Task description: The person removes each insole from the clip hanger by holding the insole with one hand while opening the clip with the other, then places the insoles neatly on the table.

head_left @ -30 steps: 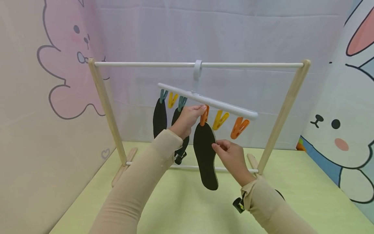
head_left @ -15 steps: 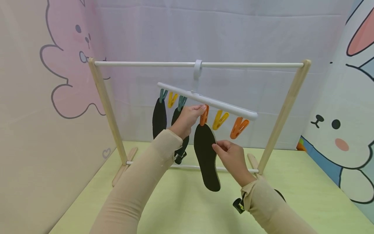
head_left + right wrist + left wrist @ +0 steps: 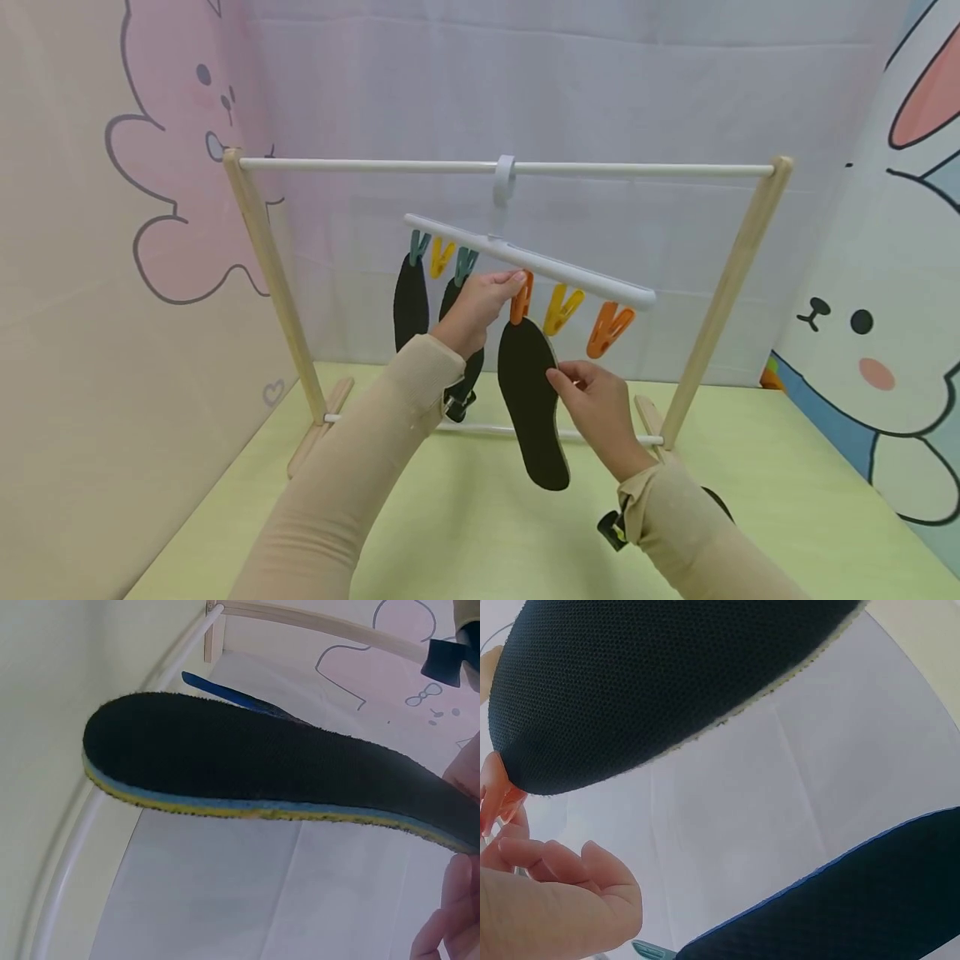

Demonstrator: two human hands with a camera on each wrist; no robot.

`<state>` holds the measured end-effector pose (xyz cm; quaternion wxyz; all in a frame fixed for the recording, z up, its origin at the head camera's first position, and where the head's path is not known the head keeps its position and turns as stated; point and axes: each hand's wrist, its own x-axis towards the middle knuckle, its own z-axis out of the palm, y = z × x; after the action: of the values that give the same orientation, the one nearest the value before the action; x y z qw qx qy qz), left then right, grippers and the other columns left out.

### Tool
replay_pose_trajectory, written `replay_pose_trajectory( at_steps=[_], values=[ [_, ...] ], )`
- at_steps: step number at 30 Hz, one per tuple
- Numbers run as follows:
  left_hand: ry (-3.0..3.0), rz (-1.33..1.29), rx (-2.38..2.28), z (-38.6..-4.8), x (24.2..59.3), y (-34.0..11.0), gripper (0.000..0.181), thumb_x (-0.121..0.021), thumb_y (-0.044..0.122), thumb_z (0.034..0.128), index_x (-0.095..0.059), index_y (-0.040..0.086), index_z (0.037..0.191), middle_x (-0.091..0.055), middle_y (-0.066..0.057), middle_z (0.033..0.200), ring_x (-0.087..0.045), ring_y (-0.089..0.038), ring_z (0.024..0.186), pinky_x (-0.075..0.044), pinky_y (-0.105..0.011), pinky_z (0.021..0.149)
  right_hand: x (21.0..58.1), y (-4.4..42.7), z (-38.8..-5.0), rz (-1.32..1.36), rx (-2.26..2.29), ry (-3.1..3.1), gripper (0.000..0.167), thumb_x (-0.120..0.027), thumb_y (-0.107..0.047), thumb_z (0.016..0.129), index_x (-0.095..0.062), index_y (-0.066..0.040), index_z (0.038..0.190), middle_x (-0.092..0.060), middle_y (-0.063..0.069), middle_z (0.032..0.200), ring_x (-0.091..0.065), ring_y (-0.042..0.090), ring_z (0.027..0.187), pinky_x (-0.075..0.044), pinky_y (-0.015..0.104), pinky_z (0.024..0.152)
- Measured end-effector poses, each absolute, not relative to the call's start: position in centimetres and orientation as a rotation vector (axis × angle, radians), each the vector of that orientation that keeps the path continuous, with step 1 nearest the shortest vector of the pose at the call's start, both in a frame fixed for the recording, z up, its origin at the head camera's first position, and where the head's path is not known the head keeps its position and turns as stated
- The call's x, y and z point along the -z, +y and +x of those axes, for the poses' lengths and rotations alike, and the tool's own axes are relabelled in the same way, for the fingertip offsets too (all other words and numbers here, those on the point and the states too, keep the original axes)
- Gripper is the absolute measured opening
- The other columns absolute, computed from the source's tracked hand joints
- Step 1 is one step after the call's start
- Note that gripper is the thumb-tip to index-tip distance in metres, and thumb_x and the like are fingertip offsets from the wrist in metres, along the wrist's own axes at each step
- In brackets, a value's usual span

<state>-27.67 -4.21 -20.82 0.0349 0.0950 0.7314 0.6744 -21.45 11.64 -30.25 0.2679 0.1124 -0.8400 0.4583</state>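
In the head view my left hand (image 3: 480,308) pinches an orange clothespin (image 3: 522,297) on the white hanger (image 3: 570,268). A black insole (image 3: 531,408) hangs just below, its top end at the clothespin's jaws. My right hand (image 3: 600,408) pinches the insole's right edge between thumb and fingers. Seen from the right wrist, the insole (image 3: 247,757) has a blue and yellow layered edge. The left wrist view shows the insole (image 3: 667,667) close to the orange clothespin (image 3: 495,795); whether the jaws have closed on it is unclear.
Two dark insoles (image 3: 411,304) hang at left from teal clothespins (image 3: 466,263). Yellow clothespins (image 3: 562,309) and another orange clothespin (image 3: 611,329) hang beside them. The hanger hooks over a white rail (image 3: 637,170) between wooden posts (image 3: 731,292). A dark curved edge (image 3: 717,501) shows behind the right sleeve.
The insole's lower end has swung slightly right. The hanger and its clothespins have shifted a little left in view. Both hands keep their hold.
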Motion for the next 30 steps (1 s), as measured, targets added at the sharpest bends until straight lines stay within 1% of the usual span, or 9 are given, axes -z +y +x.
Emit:
replay_pose_trajectory(
  at_steps=[4, 8, 15, 20, 23, 27, 30],
  values=[
    [2.244, 0.302, -2.077, -27.60, 20.90, -4.19, 0.038, -0.050, 0.027, 0.1009, -0.059, 0.006, 0.131, -0.048, -0.004, 0.142, -0.031, -0.022, 0.138, -0.023, -0.044, 0.112, 30.37, 11.70, -21.48, 0.288, -1.268, -2.279, 0.014, -0.070, -0.012, 0.088, -0.072, 0.002, 0.089, -0.063, 0.004, 0.065, -0.054, 0.012, 0.056, -0.043, 0.024, 0.054],
    [2.250, 0.296, -2.073, -27.60, 20.80, -4.12, 0.039, -0.050, 0.028, 0.1009, -0.058, 0.006, 0.132, -0.047, -0.004, 0.143, -0.030, -0.022, 0.139, -0.024, -0.044, 0.112, 30.45, 11.75, -21.44, 0.282, -1.290, -2.289, 0.014, -0.070, -0.012, 0.088, -0.072, 0.002, 0.088, -0.064, 0.003, 0.065, -0.057, 0.013, 0.057, -0.044, 0.024, 0.055],
    [2.249, 0.267, -2.069, -27.63, 20.67, -4.01, 0.041, -0.050, 0.029, 0.1008, -0.055, 0.007, 0.135, -0.045, -0.003, 0.144, -0.027, -0.023, 0.140, -0.024, -0.043, 0.112, 30.55, 11.70, -21.26, 0.287, -1.260, -2.291, 0.013, -0.070, -0.011, 0.087, -0.072, 0.002, 0.087, -0.064, 0.004, 0.065, -0.055, 0.011, 0.058, -0.044, 0.025, 0.056],
    [2.248, 0.254, -2.061, -27.59, 20.63, -3.94, 0.041, -0.051, 0.029, 0.1003, -0.056, 0.008, 0.134, -0.045, -0.003, 0.145, -0.027, -0.024, 0.140, -0.023, -0.043, 0.112, 30.65, 11.65, -21.24, 0.318, -1.210, -2.268, 0.013, -0.071, -0.009, 0.086, -0.072, 0.003, 0.087, -0.065, 0.008, 0.069, -0.056, 0.017, 0.062, -0.045, 0.028, 0.058],
    [2.260, 0.242, -2.054, -27.52, 20.61, -3.92, 0.040, -0.051, 0.030, 0.1000, -0.057, 0.008, 0.133, -0.044, -0.003, 0.146, -0.027, -0.026, 0.140, -0.021, -0.047, 0.112, 30.69, 11.68, -21.26, 0.315, -1.197, -2.263, 0.012, -0.071, -0.008, 0.085, -0.071, 0.004, 0.086, -0.065, 0.008, 0.069, -0.055, 0.019, 0.064, -0.044, 0.029, 0.059],
    [2.283, 0.243, -2.047, -27.55, 20.73, -3.88, 0.041, -0.050, 0.031, 0.1003, -0.057, 0.008, 0.134, -0.044, -0.004, 0.145, -0.027, -0.026, 0.140, -0.016, -0.051, 0.112, 30.77, 11.80, -21.19, 0.298, -1.202, -2.256, 0.011, -0.070, -0.007, 0.085, -0.071, 0.004, 0.084, -0.063, 0.007, 0.067, -0.053, 0.018, 0.061, -0.042, 0.028, 0.056],
    [2.291, 0.238, -2.047, -27.58, 20.82, -3.86, 0.041, -0.050, 0.031, 0.1004, -0.056, 0.008, 0.134, -0.046, -0.004, 0.144, -0.027, -0.025, 0.140, -0.014, -0.052, 0.112, 30.83, 11.91, -21.15, 0.306, -1.202, -2.244, 0.011, -0.070, -0.006, 0.085, -0.070, 0.004, 0.083, -0.062, 0.008, 0.067, -0.052, 0.016, 0.059, -0.041, 0.027, 0.055]
  ],
)
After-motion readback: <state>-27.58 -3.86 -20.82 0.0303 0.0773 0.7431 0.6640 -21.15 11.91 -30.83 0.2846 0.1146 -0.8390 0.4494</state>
